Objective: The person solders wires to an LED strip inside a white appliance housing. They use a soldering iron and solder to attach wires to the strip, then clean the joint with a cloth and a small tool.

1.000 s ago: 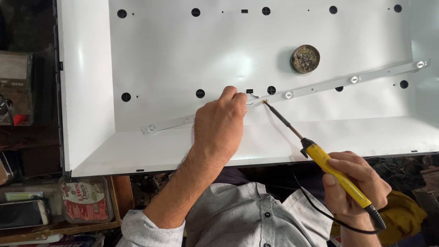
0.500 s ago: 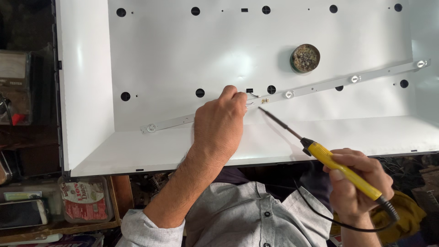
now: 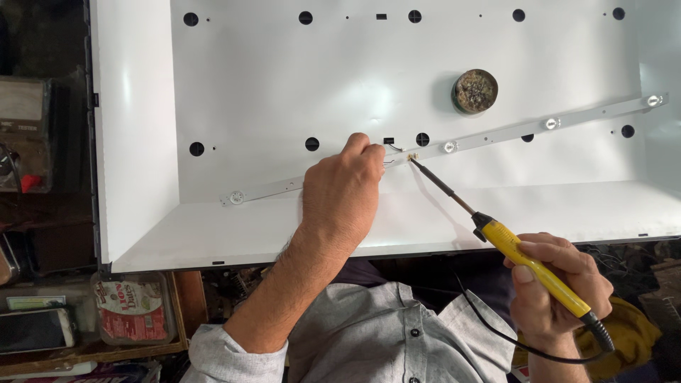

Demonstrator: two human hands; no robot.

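Iron point(image 3: 521, 255) tip's dropped back onto the strip point(image 3: 489, 135) joint beside the left hand point(image 3: 344, 195), fingers pinching the wire there. Right hand point(image 3: 557, 291) gripping the handle: best kept steady, touch brief.

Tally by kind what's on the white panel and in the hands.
LED strip: 1
Lenses on the strip: 4
Round tin: 1
Yellow soldering iron, in right hand: 1
Thin wire at left hand: 1
Total: 8

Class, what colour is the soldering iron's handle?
Yellow, with a black end; the soldering iron shows best in the head view.
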